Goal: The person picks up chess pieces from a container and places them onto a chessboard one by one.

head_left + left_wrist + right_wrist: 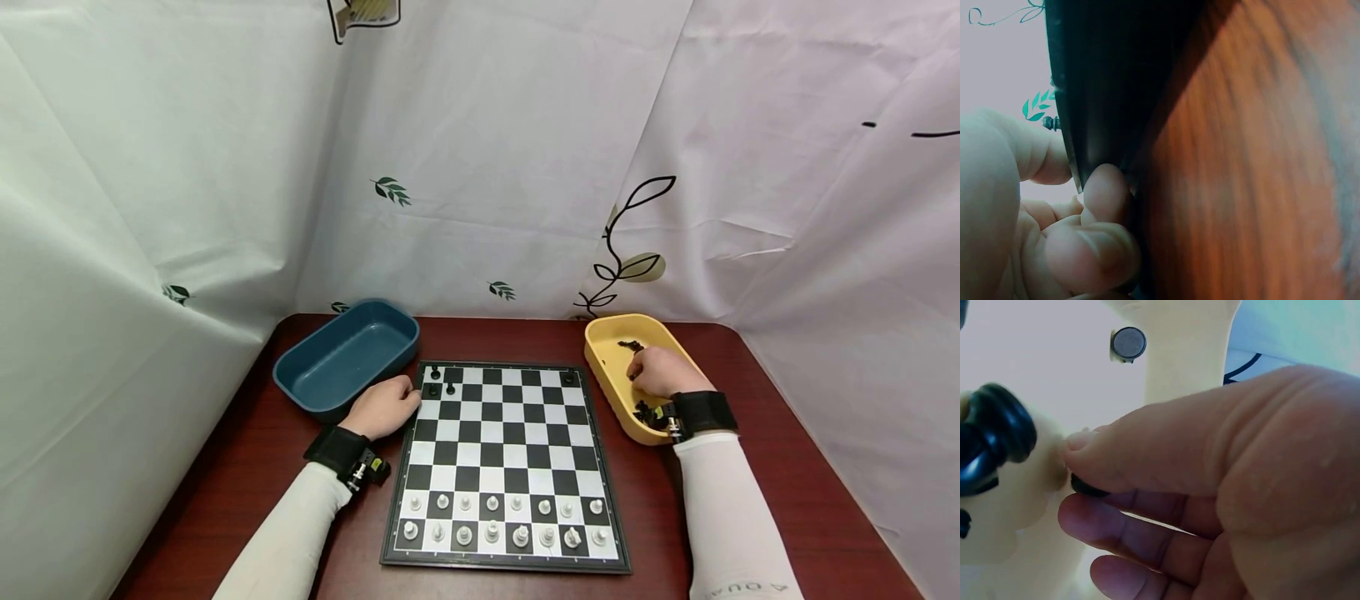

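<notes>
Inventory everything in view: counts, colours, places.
Table: 1, red-brown, under everything
Backdrop: leaf-printed cloth, white, behind and beside table
Chessboard: 1, black and white, table centre
White pieces: 16, white, two nearest rows
Black pieces: 4, black, three far-left, one far-right on board
Blue tray: 1, blue, left of board
Yellow tray: 1, yellow, right of board
Tray pieces: several, count unclear, black, in yellow tray
Sleeves: 2, white, forearms
Wristbands: 2, black, wrists
Left hand: 1, bare, gripping board's left edge
Right hand: 1, bare, pinching dark piece in yellow tray
</notes>
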The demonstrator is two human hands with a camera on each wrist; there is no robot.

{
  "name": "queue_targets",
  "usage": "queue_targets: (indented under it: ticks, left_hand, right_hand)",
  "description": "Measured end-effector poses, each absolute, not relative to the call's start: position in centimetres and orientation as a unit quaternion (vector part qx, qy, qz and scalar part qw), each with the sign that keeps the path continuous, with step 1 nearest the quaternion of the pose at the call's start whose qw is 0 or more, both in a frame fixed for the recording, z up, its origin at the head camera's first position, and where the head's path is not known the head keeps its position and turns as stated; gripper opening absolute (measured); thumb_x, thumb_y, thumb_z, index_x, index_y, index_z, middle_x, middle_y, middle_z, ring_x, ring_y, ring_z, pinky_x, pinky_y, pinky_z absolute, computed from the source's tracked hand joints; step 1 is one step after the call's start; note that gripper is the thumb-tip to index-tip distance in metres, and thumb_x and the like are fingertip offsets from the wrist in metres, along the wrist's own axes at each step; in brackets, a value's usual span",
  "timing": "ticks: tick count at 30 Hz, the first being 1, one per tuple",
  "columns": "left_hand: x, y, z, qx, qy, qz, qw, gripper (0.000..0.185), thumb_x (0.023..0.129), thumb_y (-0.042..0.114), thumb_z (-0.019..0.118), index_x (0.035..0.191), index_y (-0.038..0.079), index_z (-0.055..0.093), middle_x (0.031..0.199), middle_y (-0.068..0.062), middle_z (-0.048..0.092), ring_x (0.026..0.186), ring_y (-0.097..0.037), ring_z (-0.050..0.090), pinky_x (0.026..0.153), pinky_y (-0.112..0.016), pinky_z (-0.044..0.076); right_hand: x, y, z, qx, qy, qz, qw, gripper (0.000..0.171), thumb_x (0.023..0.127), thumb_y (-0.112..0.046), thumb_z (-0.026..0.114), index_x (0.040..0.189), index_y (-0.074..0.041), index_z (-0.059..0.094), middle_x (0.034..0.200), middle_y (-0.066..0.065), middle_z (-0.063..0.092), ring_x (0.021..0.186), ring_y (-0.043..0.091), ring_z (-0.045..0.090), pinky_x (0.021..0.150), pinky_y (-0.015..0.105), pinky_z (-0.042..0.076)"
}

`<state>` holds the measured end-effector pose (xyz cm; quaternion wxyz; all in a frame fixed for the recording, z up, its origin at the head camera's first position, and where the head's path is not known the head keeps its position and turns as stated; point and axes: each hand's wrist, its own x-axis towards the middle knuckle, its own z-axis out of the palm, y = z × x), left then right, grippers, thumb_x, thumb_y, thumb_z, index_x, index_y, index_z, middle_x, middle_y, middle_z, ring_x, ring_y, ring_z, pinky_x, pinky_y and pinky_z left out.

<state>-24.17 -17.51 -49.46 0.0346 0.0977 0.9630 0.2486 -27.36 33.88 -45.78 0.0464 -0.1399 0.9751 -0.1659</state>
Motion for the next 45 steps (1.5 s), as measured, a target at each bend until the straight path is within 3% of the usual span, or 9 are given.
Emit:
queue_targets:
  ticks: [6, 10, 16, 20, 31, 38, 45]
  left_hand:
    - [-24.3, -17.5, -49.5, 0.1, 0.963, 0.249, 0.033, 0.031, 0.11, 0.032, 0.057, 0.084, 0.015, 0.058, 0.073, -0.005, 0.05, 0.063, -0.023, 0.05, 0.066, -0.038, 0.037]
    - [-24.4, -17.5, -49.5, 0.102, 0.963, 0.249, 0.033, 0.031, 0.11, 0.032, 0.057, 0.085, 0.015, 0.058, 0.073, -0.004, 0.05, 0.063, -0.022, 0.05, 0.066, -0.038, 0.038]
    - [-24.4, -17.5, -49.5, 0.104, 0.962, 0.249, 0.031, 0.03, 0.11, 0.033, 0.057, 0.085, 0.015, 0.059, 0.073, -0.004, 0.051, 0.063, -0.022, 0.051, 0.066, -0.037, 0.038]
    - [-24.3, -17.6, -49.5, 0.102, 0.962, 0.253, 0.031, 0.03, 0.11, 0.032, 0.058, 0.084, 0.015, 0.058, 0.073, -0.004, 0.05, 0.063, -0.022, 0.05, 0.065, -0.037, 0.038]
    - [-24.2, -17.7, -49.5, 0.102, 0.962, 0.251, 0.032, 0.031, 0.11, 0.033, 0.058, 0.084, 0.015, 0.058, 0.073, -0.004, 0.05, 0.063, -0.022, 0.05, 0.065, -0.037, 0.037]
    - [-24.1, -17.8, -49.6, 0.101, 0.963, 0.249, 0.028, 0.031, 0.11, 0.032, 0.057, 0.083, 0.015, 0.058, 0.073, -0.004, 0.05, 0.063, -0.022, 0.05, 0.065, -0.038, 0.038]
    - [-24.3, -17.7, -49.7, 0.099, 0.964, 0.244, 0.03, 0.03, 0.109, 0.032, 0.058, 0.084, 0.016, 0.058, 0.073, -0.004, 0.051, 0.064, -0.022, 0.051, 0.065, -0.038, 0.039]
  right_hand:
    - [-27.3, 33.9, -45.6, -0.12, 0.975, -0.187, 0.031, 0.006, 0.09, -0.004, 0.07, 0.091, -0.006, 0.076, 0.082, 0.001, 0.067, 0.077, 0.021, 0.059, 0.069, 0.037, 0.046]
    - [-27.2, 33.7, -45.0, -0.112, 0.977, -0.181, 0.002, 0.005, 0.094, -0.009, 0.072, 0.096, -0.005, 0.075, 0.087, 0.004, 0.07, 0.081, 0.025, 0.062, 0.076, 0.044, 0.05]
    - [-26.8, 33.1, -43.7, -0.136, 0.974, -0.164, -0.076, 0.015, 0.097, -0.008, 0.076, 0.108, -0.001, 0.082, 0.105, 0.015, 0.081, 0.099, 0.039, 0.073, 0.091, 0.06, 0.056]
    - [-26.4, 32.5, -42.9, -0.144, 0.97, -0.164, -0.107, 0.017, 0.097, -0.009, 0.077, 0.111, -0.001, 0.084, 0.108, 0.016, 0.082, 0.103, 0.043, 0.074, 0.093, 0.062, 0.055]
    - [-25.1, 28.6, -40.8, -0.179, 0.949, -0.202, -0.161, 0.014, 0.098, -0.004, 0.079, 0.111, -0.001, 0.082, 0.11, 0.017, 0.079, 0.099, 0.037, 0.073, 0.089, 0.057, 0.056]
    - [-24.5, 25.2, -40.0, -0.231, 0.934, -0.189, -0.194, 0.01, 0.098, -0.009, 0.082, 0.107, -0.007, 0.083, 0.1, 0.007, 0.08, 0.076, 0.023, 0.068, 0.075, 0.045, 0.054]
    - [-24.3, 22.1, -40.8, -0.254, 0.919, -0.243, -0.18, 0.01, 0.098, -0.006, 0.084, 0.108, -0.006, 0.08, 0.102, 0.008, 0.078, 0.086, 0.025, 0.069, 0.079, 0.047, 0.056]
